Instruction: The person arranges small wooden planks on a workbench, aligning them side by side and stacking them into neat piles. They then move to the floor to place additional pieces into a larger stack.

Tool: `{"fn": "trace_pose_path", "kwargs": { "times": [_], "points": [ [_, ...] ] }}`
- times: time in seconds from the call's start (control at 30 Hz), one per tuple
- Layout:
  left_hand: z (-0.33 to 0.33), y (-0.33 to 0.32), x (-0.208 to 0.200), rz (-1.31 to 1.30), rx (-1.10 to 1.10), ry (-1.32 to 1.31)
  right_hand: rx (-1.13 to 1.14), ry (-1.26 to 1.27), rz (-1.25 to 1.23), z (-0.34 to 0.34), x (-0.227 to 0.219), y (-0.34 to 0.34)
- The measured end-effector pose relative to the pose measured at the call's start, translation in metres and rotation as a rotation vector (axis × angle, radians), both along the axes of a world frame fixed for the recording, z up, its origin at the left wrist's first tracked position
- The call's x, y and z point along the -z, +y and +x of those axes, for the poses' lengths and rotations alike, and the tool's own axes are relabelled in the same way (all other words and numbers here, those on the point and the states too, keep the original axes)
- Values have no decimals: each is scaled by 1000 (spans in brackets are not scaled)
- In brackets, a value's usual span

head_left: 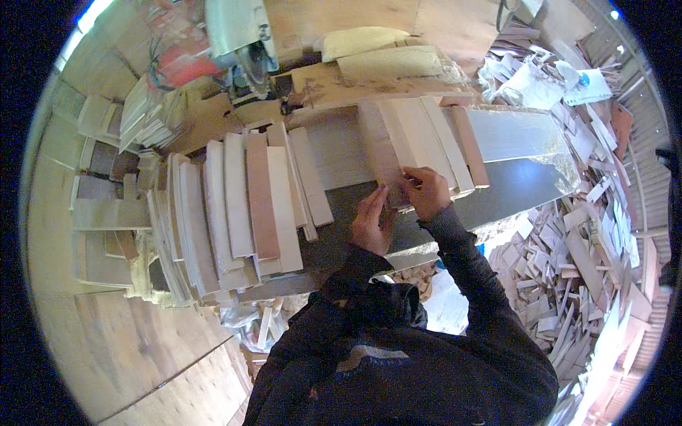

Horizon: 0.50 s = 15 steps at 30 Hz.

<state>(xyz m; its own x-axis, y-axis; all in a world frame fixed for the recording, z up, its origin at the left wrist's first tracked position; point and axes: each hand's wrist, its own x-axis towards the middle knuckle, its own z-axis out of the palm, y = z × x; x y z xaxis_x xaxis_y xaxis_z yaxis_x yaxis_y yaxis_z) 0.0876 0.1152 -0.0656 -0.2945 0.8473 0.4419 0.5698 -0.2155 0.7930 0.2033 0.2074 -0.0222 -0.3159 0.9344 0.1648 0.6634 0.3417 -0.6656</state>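
Note:
A reddish-brown wooden strip (379,138) lies across the dark work surface, at the left edge of a row of paler strips (420,138). Both hands meet at its near end. With fingers pressed together, my left hand (372,220) touches the strip's near left corner. My right hand (428,194) is curled, thumb and fingertips pinched on the same end. The fingers cover that edge, so the exact grip is partly hidden. Further right lies another reddish strip (469,145).
Left of my hands stands a large row of wooden strips (234,199). A greenish machine (241,42) sits at the far left behind the work surface (497,188). Heaped wood offcuts (547,284) cover the right side. Plywood sheets (142,341) lie at the lower left.

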Motion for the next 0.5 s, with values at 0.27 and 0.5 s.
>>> {"fn": "trace_pose_path", "kwargs": {
  "times": [0.27, 0.5],
  "points": [
    [-91, -64, -93, 127, -445, 376, -164, 178, 60, -86, -36, -59],
    [-174, -104, -101, -601, -754, 473, -466, -3, -75, -175, -44, -108]
  ]
}}
